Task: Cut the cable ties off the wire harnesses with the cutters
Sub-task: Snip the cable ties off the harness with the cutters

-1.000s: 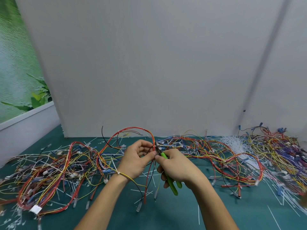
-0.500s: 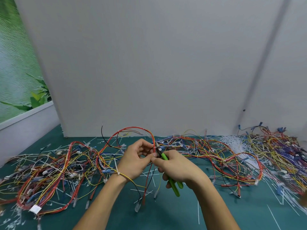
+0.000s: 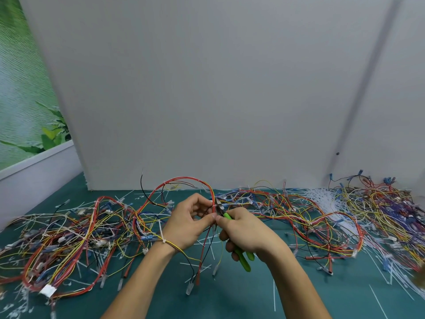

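My left hand pinches a red, yellow and black wire harness that arches up behind it and hangs down below, its connector ends dangling at the mat. My right hand grips green-handled cutters, whose metal jaws point up at the harness right beside my left fingertips. A white cable tie sits on the wires draped over my left wrist. Whether the jaws are around a tie is hidden by my fingers.
Tangled harness piles lie on the green mat: one at the left, one behind my hands, one at the far right. Cut white ties litter the mat. A grey partition stands close behind.
Both hands have shifted slightly up and left together, and the cutter jaws now sit closer against the harness by my left fingertips.
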A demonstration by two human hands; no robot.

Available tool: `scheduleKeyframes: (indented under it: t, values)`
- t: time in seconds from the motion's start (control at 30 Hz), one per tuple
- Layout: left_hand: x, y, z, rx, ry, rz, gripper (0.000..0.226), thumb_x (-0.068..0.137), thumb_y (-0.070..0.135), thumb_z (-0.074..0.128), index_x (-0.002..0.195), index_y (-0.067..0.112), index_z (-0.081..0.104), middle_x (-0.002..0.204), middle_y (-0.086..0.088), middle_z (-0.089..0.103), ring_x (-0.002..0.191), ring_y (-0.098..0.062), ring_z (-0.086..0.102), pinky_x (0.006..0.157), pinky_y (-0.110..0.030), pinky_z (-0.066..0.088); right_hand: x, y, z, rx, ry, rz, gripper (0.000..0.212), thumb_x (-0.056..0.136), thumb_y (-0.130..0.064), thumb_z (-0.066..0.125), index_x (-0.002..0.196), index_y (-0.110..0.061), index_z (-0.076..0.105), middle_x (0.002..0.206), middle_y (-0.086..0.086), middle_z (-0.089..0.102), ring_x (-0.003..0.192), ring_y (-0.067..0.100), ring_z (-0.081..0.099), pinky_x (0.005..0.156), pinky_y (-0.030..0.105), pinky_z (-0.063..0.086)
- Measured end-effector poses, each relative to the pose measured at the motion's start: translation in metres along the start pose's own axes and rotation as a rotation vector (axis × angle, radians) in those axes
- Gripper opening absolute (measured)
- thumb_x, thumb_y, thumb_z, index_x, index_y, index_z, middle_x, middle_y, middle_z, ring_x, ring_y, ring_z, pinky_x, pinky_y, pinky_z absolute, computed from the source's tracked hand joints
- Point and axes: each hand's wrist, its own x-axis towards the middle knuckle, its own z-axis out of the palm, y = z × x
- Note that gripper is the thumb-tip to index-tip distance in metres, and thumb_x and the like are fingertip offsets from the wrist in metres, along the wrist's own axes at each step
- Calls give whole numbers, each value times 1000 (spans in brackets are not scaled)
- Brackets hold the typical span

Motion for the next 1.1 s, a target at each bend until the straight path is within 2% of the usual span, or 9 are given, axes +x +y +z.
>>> scheduleKeyframes:
  t: [0.27, 0.4, 0.53, 0.7, 0.83, 1.03, 1.1]
  values:
    - [0, 1, -1, 20, -2, 2, 21, 84, 6, 79, 99, 8, 65, 90, -4, 72, 80, -4, 66, 77, -17, 52, 1, 0, -1, 47, -31, 14, 30, 107, -36, 49, 102, -8, 58, 81, 7, 58, 51, 13, 56, 52, 34, 57]
    - [0, 1, -1, 18, 9, 4, 20, 84, 3, 77, 98, 9, 65, 88, -4, 71, 78, 0, 64, 74, -13, 49, -1, -1, -1, 22, -32, 12, 32, 104, -41, 53, 101, -9, 59, 86, 8, 59, 57, 14, 60, 58, 38, 62]
    - [1, 1, -2, 24, 13, 0, 19, 85, 3, 76, 98, 11, 65, 91, -5, 71, 80, -3, 65, 75, -15, 50, -1, -1, -1, -7, -30, 4, 36, 103, -42, 55, 105, -6, 61, 89, 8, 59, 62, 14, 62, 64, 41, 65]
    - [0, 0, -1, 11, 18, -4, 19, 85, 3, 77, 99, 10, 65, 91, -5, 72, 83, -6, 66, 77, -16, 51, 2, 1, -1, -17, -10, 1, 40, 104, -41, 54, 106, -2, 60, 85, 7, 59, 56, 12, 59, 56, 36, 61]
    - [0, 1, -1, -2, 36, -5, 19, 85, 5, 77, 98, 12, 66, 92, -5, 72, 86, -10, 68, 79, -18, 54, 3, 2, -1, -43, 1, -17, 26, 106, -33, 51, 96, -10, 60, 79, 7, 55, 53, 12, 53, 49, 28, 52]
    - [0, 0, -1, -5, 28, -2, 19, 85, 5, 78, 99, 11, 66, 92, -5, 72, 86, -12, 68, 79, -20, 54, 4, 3, 0, -33, 6, -15, 27, 107, -28, 48, 102, -4, 59, 75, 7, 57, 48, 13, 53, 47, 30, 51]
    - [0, 0, 0, -3, 26, -3, 19, 85, 5, 77, 99, 11, 66, 92, -4, 72, 86, -11, 68, 79, -20, 54, 3, 2, 0, 6, 0, -14, 25, 108, -28, 48, 100, -7, 59, 75, 7, 58, 49, 14, 54, 48, 31, 51]
